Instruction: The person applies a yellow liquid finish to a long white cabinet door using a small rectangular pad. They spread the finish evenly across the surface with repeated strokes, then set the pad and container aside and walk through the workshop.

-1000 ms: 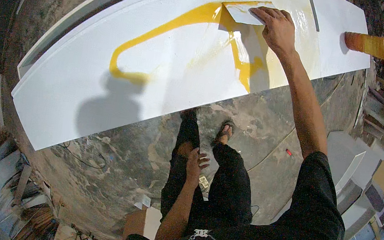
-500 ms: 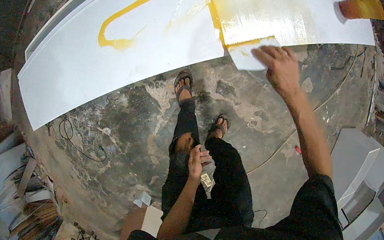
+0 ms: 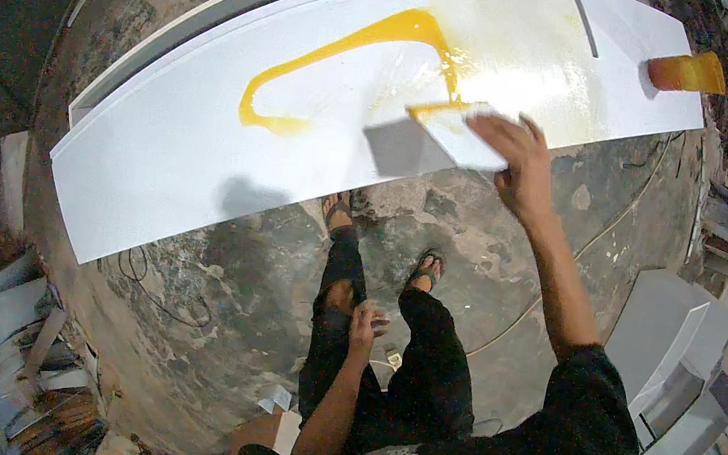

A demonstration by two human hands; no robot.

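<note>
A white panel (image 3: 165, 158) spans the upper frame, streaked with yellow glue (image 3: 355, 40). At upper right, the right hand (image 3: 517, 161) pinches a white spreader (image 3: 455, 132) at the panel's near edge. At lower centre, the left hand (image 3: 365, 325) rests half-curled on the thigh.

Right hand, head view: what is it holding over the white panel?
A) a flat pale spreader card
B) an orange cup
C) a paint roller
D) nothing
A: the right hand grips a flat pale spreader card by its edge, yellow glue along its far edge, over the white panel; the orange cup stands apart at the panel's end.
</note>
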